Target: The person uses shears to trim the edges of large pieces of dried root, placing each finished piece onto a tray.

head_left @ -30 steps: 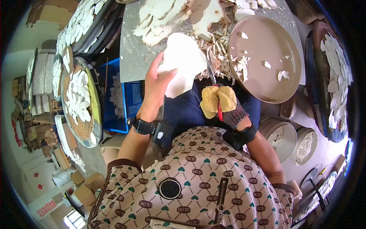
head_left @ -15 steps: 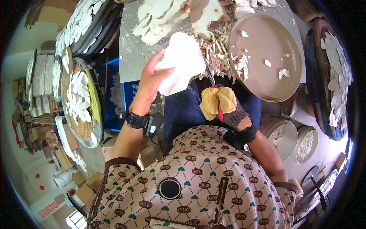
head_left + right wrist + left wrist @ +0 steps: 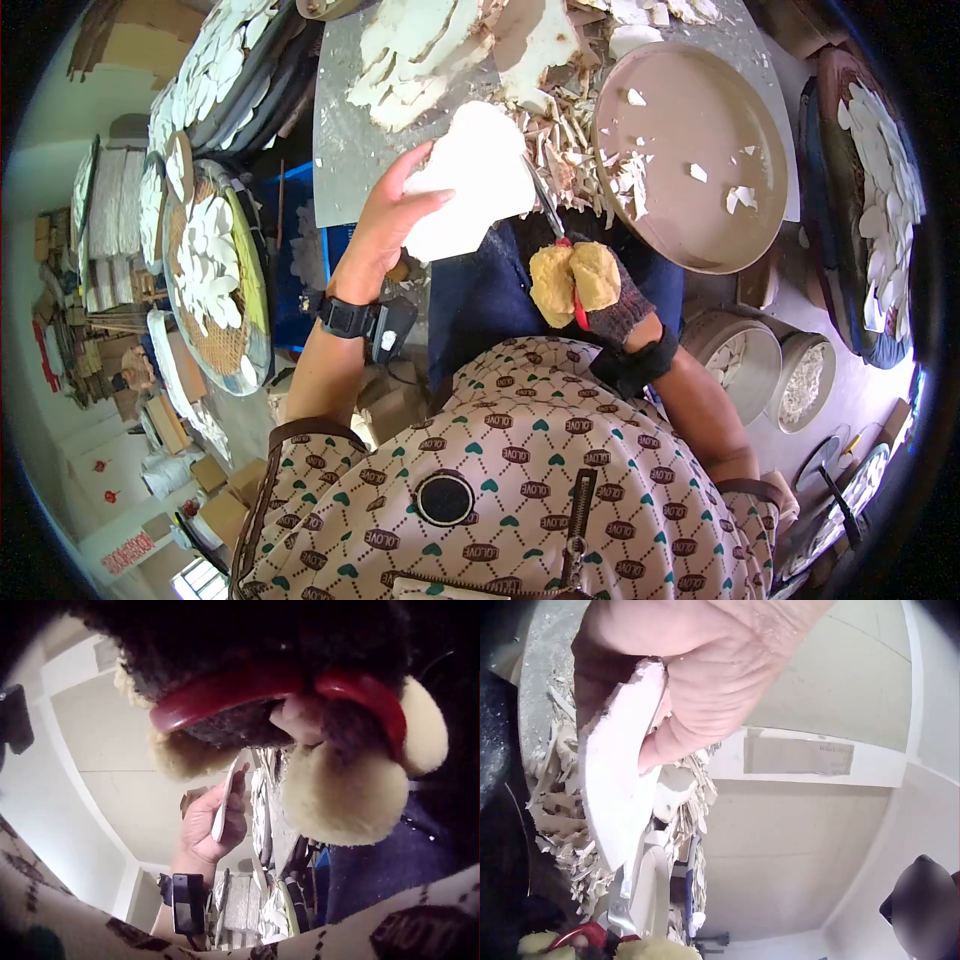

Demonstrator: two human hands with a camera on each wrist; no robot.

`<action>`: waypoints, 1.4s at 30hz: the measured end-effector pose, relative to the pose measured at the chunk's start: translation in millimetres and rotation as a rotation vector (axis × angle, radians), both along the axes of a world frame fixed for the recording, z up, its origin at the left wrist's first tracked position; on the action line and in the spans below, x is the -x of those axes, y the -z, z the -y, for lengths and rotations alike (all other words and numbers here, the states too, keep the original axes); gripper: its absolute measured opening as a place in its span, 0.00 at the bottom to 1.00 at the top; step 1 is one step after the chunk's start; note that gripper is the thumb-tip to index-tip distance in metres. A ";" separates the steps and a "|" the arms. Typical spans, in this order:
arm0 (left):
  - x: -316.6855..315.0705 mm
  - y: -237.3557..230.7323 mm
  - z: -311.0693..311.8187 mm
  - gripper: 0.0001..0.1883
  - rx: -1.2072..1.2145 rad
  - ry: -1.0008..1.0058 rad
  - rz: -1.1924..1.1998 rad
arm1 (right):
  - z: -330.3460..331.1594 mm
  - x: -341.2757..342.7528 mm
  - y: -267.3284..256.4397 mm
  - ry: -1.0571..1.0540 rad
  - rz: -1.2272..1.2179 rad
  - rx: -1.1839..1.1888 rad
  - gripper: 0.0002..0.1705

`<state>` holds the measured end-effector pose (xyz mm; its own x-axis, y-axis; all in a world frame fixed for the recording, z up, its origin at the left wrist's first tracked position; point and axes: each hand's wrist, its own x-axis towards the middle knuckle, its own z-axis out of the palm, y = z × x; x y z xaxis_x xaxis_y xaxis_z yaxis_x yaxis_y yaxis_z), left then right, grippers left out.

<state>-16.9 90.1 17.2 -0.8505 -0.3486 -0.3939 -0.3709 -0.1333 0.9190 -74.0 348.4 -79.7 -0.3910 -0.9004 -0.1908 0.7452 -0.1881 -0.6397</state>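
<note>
My bare left hand (image 3: 378, 225) pinches a broad, flat white slice (image 3: 475, 185) between thumb and fingers, above my lap and the near edge of the table. Seen edge-on in the left wrist view, the slice (image 3: 615, 780) is thin, with one rough edge. My right hand (image 3: 628, 308), in a dark knitted glove with yellow foam pads (image 3: 597, 277), grips red-handled scissors (image 3: 549, 208). Their blades lie along the slice's right edge in the head view. In the right wrist view, red handle loops (image 3: 225, 697) surround the gloved fingers.
Large white pieces (image 3: 415, 60) and a heap of trimmed scraps (image 3: 560, 140) cover part of the grey table (image 3: 340, 150). A round brown tray (image 3: 700, 230) with a few chips stands at the right. Round trays of white slices (image 3: 205, 255) flank both sides; buckets (image 3: 755, 365) stand at lower right.
My left hand and the slice have shifted left and a little nearer my body, with the slice turned slightly. The right hand and scissors have come down a little, still held.
</note>
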 end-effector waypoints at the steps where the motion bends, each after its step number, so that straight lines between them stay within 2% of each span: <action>1: -0.1 -0.8 1.0 0.33 -0.008 -0.011 0.017 | 1.6 -2.5 3.4 0.023 0.220 0.092 0.15; 2: 0.2 -2.7 3.0 0.32 -0.059 0.001 0.030 | 2.8 -4.1 5.1 0.045 0.440 0.184 0.15; 5: -1.2 -8.9 10.0 0.27 -0.211 0.037 0.069 | -1.2 -0.9 -10.9 0.014 -0.111 -0.060 0.08; 7: -3.2 -15.0 15.9 0.24 -0.298 0.054 0.084 | -2.4 -2.3 -14.7 0.061 0.120 -0.091 0.08; 9: -7.4 -11.8 24.9 0.21 -0.208 0.067 0.007 | -3.9 0.4 -15.3 0.080 0.352 -0.074 0.08; 10: -9.3 -10.7 28.3 0.20 -0.162 0.072 -0.031 | -5.2 0.6 -10.4 0.069 0.287 -0.071 0.07; 11: -11.4 -11.1 30.2 0.15 -0.044 0.052 -0.055 | -5.9 -0.5 -2.2 0.059 0.222 -0.069 0.07; 13: -7.1 -12.0 30.3 0.14 0.322 0.077 -0.259 | -8.3 3.0 0.5 -0.018 -0.479 -0.275 0.06; 14: -5.3 -12.0 29.9 0.13 0.502 0.090 -0.359 | -8.9 3.4 5.1 -0.020 -0.522 -0.277 0.08; 15: -3.5 -20.7 28.9 0.15 0.717 0.104 -0.348 | -6.8 3.2 8.0 -0.020 -0.565 -0.280 0.10; 17: -0.8 -15.4 35.6 0.19 0.839 0.053 -0.476 | -6.8 2.8 9.5 -0.011 -0.212 -0.126 0.12; 19: 0.4 -11.8 39.7 0.26 0.907 0.017 -0.540 | -1.1 1.6 -14.0 0.010 0.579 0.191 0.13; 22: 0.9 -15.0 35.1 0.27 1.068 0.009 -0.531 | 4.3 -4.7 -16.6 0.018 0.385 0.286 0.13; 27: -2.2 -3.1 32.3 0.26 0.987 -0.036 -0.542 | 11.5 -9.9 -2.2 -0.019 0.484 0.468 0.17; 31: -3.7 0.4 29.7 0.26 0.999 -0.026 -0.541 | 12.5 -11.3 0.7 -0.015 0.439 0.445 0.17; 34: -4.8 0.6 25.7 0.26 0.941 -0.015 -0.517 | 13.9 -10.0 -4.0 -0.053 0.618 0.483 0.17; 38: -4.0 7.8 27.3 0.25 0.895 -0.006 -0.541 | 11.4 -12.1 -14.3 0.006 0.393 0.389 0.17; 40: -3.8 9.0 28.5 0.25 0.912 -0.001 -0.536 | 6.5 -13.2 -12.6 0.037 0.368 0.309 0.17; 42: -1.9 8.8 27.5 0.25 0.902 0.000 -0.547 | 5.3 -14.0 -12.4 0.035 0.494 0.331 0.16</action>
<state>-15.0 62.6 8.3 -0.8342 -0.3213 0.4482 0.1239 0.6828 0.7200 -60.0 343.1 -67.4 -0.3582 -0.9311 -0.0690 0.9294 -0.3486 -0.1213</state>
